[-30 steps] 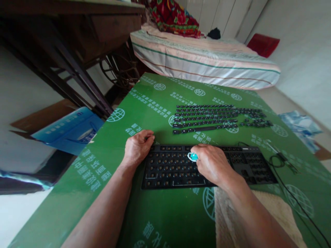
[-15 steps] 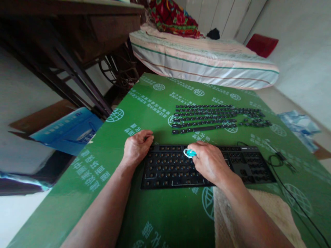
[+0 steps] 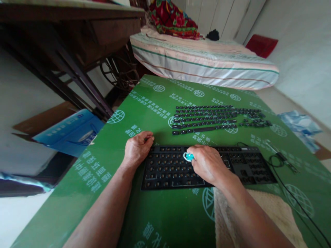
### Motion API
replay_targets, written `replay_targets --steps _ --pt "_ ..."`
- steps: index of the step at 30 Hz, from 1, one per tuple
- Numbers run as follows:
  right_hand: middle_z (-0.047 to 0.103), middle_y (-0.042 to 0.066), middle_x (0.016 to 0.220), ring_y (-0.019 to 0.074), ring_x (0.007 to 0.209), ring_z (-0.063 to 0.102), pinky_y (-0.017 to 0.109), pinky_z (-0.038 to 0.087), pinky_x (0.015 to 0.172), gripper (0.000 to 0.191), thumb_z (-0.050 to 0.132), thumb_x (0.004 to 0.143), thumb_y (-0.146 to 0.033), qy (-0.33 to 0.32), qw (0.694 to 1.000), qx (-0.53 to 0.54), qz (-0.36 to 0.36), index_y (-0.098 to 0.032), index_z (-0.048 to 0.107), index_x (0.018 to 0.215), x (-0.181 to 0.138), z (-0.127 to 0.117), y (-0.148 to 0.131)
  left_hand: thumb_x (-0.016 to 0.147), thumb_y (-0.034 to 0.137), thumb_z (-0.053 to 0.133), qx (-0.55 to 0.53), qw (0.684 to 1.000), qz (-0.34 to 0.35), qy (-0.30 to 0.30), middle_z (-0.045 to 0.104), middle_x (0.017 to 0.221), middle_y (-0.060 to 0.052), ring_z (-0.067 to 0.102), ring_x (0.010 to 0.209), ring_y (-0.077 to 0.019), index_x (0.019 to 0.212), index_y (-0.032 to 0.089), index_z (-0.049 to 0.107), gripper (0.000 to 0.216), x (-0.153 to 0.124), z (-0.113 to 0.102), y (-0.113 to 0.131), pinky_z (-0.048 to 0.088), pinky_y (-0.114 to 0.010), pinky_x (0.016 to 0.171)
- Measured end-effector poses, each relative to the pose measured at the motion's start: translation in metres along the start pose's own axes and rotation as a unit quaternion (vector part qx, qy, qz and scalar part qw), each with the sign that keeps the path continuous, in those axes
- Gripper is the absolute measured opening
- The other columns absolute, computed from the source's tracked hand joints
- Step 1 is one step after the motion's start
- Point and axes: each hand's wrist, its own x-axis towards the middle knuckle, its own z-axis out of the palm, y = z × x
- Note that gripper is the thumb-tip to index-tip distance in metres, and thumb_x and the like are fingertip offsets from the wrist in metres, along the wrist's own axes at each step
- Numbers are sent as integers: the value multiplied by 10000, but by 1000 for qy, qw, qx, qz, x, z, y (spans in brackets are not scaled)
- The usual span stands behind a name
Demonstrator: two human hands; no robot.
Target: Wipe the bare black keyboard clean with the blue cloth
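A black keyboard (image 3: 240,165) with its keycaps taken off lies on a green printed sheet (image 3: 160,213). My left hand (image 3: 136,148) is curled closed and rests against the keyboard's top left corner. My right hand (image 3: 207,163) lies over the middle of the keyboard, fingers closed on a small turquoise and white tool (image 3: 188,156) that pokes out to the left. The removed keycaps (image 3: 217,117) sit in neat rows on the sheet beyond the keyboard.
The keyboard's black cable (image 3: 280,160) coils at the right. A beige cloth (image 3: 269,210) lies under my right forearm. A dark wooden table (image 3: 64,38) stands at the left, a blue box (image 3: 69,132) below it, and a striped mattress (image 3: 204,65) behind.
My right hand has slid the turquoise tool a little to the left across the keyboard. My left hand has stayed at the corner.
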Motion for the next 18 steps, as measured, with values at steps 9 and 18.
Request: replay_targets --steps 9,18 --pt "693 42 948 171 895 622 259 380 717 245 467 807 -79 11 1000 17 3 -210 646 912 -3 -1 -3 794 422 447 1 1000 2 -2 732 961 -14 669 875 -199 1006 236 667 358 1 0 1 496 -301 814" --pt "705 57 920 193 871 634 275 378 689 242 469 783 -83 8 1000 -4 26 -201 654 886 -4 -1 5 789 421 456 -1 1000 3 -3 731 940 -17 670 862 -194 1007 223 669 363 0 0 1 499 -290 807"
